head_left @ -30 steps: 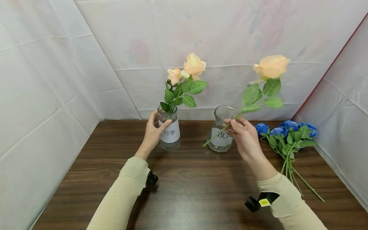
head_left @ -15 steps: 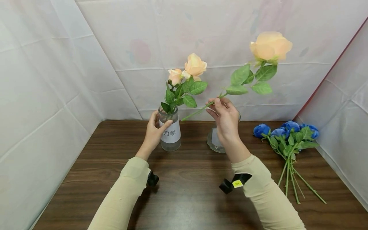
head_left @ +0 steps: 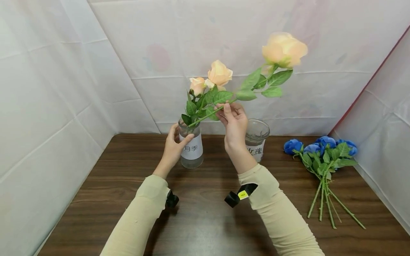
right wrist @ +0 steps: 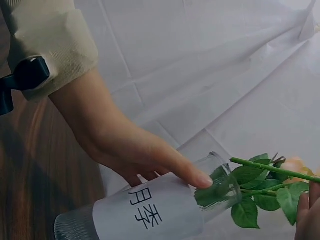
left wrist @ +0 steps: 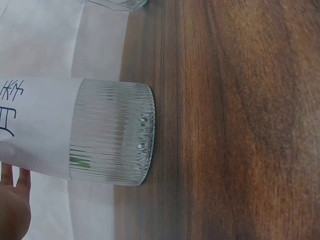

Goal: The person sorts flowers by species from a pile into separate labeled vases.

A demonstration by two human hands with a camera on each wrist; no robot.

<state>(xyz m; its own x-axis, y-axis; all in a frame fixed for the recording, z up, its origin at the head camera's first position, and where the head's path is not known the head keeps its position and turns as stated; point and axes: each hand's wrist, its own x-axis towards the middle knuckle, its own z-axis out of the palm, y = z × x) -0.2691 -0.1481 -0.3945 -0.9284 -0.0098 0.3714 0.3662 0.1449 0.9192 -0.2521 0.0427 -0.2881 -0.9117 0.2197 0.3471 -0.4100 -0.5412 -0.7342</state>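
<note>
My left hand grips a ribbed glass vase with a white label; the vase stands on the wooden table and holds two peach roses. In the right wrist view the left hand wraps the vase near its mouth. My right hand pinches the green stem of a third peach rose, held slanted in the air. The stem's lower end hangs just over the vase mouth.
A second labelled glass vase stands behind my right forearm with nothing in it. A bunch of blue roses lies at the table's right side, stems toward me. White sheeting walls in the table on three sides.
My right hand has carried the peach rose up and left, from in front of the second vase to above the left vase's mouth. The left hand has kept its grip.
</note>
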